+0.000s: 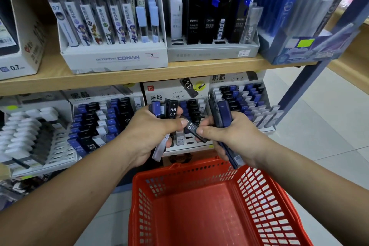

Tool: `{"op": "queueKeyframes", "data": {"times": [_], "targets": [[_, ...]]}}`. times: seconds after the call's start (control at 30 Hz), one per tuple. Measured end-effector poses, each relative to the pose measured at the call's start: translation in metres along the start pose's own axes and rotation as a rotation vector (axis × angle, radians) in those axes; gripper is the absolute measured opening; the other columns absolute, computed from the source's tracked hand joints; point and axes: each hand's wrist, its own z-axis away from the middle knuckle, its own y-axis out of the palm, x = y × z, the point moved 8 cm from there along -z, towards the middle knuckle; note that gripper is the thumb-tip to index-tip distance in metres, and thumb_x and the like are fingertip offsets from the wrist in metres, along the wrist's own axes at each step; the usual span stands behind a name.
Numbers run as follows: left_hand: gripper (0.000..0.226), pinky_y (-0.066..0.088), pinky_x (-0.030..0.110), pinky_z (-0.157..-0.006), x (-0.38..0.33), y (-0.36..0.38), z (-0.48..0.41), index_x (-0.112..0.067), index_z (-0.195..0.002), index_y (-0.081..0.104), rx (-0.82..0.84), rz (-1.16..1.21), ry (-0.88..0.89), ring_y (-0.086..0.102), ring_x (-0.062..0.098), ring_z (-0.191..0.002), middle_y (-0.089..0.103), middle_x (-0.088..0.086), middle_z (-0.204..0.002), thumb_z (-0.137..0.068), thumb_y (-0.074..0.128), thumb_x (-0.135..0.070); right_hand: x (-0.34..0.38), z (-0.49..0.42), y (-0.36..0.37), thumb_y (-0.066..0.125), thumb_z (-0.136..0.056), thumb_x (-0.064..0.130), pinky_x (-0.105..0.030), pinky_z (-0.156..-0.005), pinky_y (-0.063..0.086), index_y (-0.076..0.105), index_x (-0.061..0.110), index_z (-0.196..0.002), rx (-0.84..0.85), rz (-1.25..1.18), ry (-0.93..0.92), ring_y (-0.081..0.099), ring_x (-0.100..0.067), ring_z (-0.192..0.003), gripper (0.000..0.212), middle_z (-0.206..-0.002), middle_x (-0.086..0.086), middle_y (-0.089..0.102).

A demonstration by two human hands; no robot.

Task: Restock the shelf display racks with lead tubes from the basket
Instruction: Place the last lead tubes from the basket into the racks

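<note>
Head view:
Left hand (151,132): fingers curled round a bunch of lead tubes (172,110), black and blue.
Right hand (233,136): grips blue tubes (224,114); thumb pinches a tilted black 0.7 tube (192,129).
Basket (199,168): red, below both hands.
Display rack (175,91): lower shelf, just behind the hands.

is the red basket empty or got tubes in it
Empty in what shows: the red basket has a bare floor, nothing on it; its near end is out of frame.

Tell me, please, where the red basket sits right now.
In the head view, the red basket sits bottom centre-right, just below the left hand and right hand, before the lower display racks.
</note>
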Motion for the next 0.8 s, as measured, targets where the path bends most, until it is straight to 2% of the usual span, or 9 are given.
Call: {"op": "queueKeyframes", "data": {"times": [0.07,0.17,0.27,0.37,0.43,0.53,0.6,0.67,0.8], "targets": [[0.020,0.046,0.027,-0.046,0.001,0.005,-0.002,-0.010,-0.098,0.077,0.004,-0.054,-0.024,0.070,0.022,-0.069,0.077,0.015,-0.083,-0.081,0.085,-0.005,-0.001,0.000,-0.004,0.078,-0.091,0.014,-0.029,-0.044,0.038,0.069,0.003,-0.096,-0.024,0.042,-0.015,0.041,-0.024,-0.037,0.016,-0.046,-0.016,0.050],[0.015,0.046,0.026,-0.046,-0.001,0.013,-0.007,-0.003,-0.094,0.076,-0.003,-0.147,-0.053,0.060,0.018,-0.051,0.077,0.012,-0.074,-0.082,0.084,-0.007,-0.003,0.000,-0.015,0.080,-0.090,0.016,-0.029,-0.041,0.039,0.068,0.002,-0.098,-0.110,0.061,-0.030,0.043,-0.024,-0.037,0.020,-0.048,-0.016,0.052],[0.013,0.044,0.023,-0.041,-0.012,0.020,-0.016,-0.006,-0.088,0.073,-0.054,-0.365,0.060,0.054,0.013,-0.041,0.071,0.006,-0.062,-0.085,0.083,-0.014,-0.009,0.003,-0.032,0.079,-0.091,0.019,-0.029,-0.039,0.040,0.067,-0.003,-0.099,-0.209,-0.016,-0.008,0.045,-0.025,-0.044,0.026,-0.064,-0.018,0.067],[0.012,0.051,0.033,-0.042,-0.022,0.032,-0.024,-0.018,-0.091,0.072,-0.065,-0.542,0.206,0.061,0.021,-0.047,0.072,0.010,-0.073,-0.086,0.082,-0.019,-0.018,0.006,-0.041,0.078,-0.092,0.024,-0.029,-0.041,0.040,0.067,-0.006,-0.100,-0.201,-0.069,0.063,0.045,-0.024,-0.047,0.033,-0.077,-0.020,0.071],[0.012,0.048,0.027,-0.044,-0.020,0.043,-0.030,-0.019,-0.092,0.070,-0.043,-0.657,0.257,0.063,0.021,-0.054,0.069,0.004,-0.074,-0.087,0.081,-0.019,-0.024,0.008,-0.044,0.078,-0.092,0.026,-0.029,-0.042,0.040,0.068,-0.002,-0.098,-0.175,-0.063,0.098,0.045,-0.024,-0.047,0.030,-0.074,-0.016,0.070],[0.010,0.053,0.030,-0.062,-0.019,0.057,-0.037,-0.014,-0.093,0.070,-0.022,-0.800,0.342,0.066,0.022,-0.074,0.068,0.003,-0.082,-0.088,0.078,-0.018,-0.029,0.010,-0.050,0.079,-0.091,0.028,-0.030,-0.043,0.040,0.068,0.002,-0.100,-0.165,-0.066,0.122,0.046,-0.022,-0.047,0.029,-0.073,-0.013,0.070],[0.009,0.052,0.030,-0.068,-0.022,0.059,-0.041,-0.015,-0.094,0.071,-0.037,-0.845,0.369,0.065,0.023,-0.080,0.069,0.002,-0.085,-0.089,0.077,-0.017,-0.030,0.011,-0.055,0.079,-0.091,0.028,-0.030,-0.044,0.040,0.068,0.002,-0.101,-0.173,-0.074,0.125,0.046,-0.022,-0.047,0.029,-0.071,-0.011,0.068],[0.008,0.045,0.027,-0.067,-0.023,0.059,-0.044,-0.019,-0.091,0.070,-0.027,-0.886,0.364,0.063,0.023,-0.083,0.067,0.000,-0.085,-0.089,0.076,-0.016,-0.032,0.011,-0.058,0.079,-0.092,0.027,-0.030,-0.044,0.039,0.068,0.002,-0.097,-0.171,-0.097,0.130,0.046,-0.021,-0.047,0.028,-0.069,-0.010,0.065],[0.030,0.038,0.023,-0.055,-0.022,0.058,-0.048,-0.031,-0.073,0.055,0.020,-0.952,0.329,0.060,0.018,-0.073,0.059,-0.006,-0.076,-0.089,0.077,-0.017,-0.035,0.011,-0.054,0.078,-0.093,0.027,-0.030,-0.044,0.039,0.067,0.001,-0.099,-0.148,-0.132,0.146,0.045,-0.021,-0.047,0.028,-0.068,-0.010,0.062]]}}
